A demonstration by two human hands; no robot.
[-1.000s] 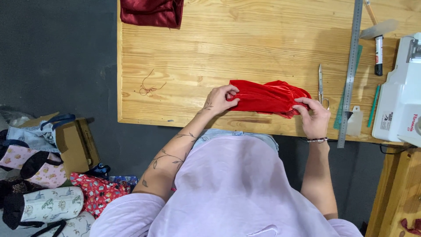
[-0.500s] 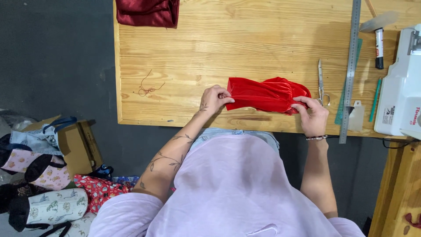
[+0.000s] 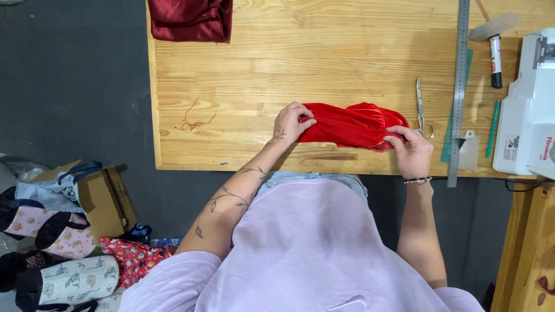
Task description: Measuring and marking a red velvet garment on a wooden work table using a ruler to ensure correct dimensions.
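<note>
Left hand (image 3: 291,122) and right hand (image 3: 411,149) both pinching, forearms extended forward.

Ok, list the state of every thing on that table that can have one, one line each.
Red fabric piece: bunched, flat on the wooden table, held at both ends.
Left hand: gripping its left end.
Right hand: pinching its right end.
Dark red cloth: folded, untouched at the table's far edge.
Scissors: shut, lying flat.
Marker: capped.
Thread scrap: loose, tangled.

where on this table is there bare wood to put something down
Bare wood lies between the dark red cloth and the red fabric held by the left hand and right hand. Crowded right: scissors, ruler, marker, sewing machine.
</note>
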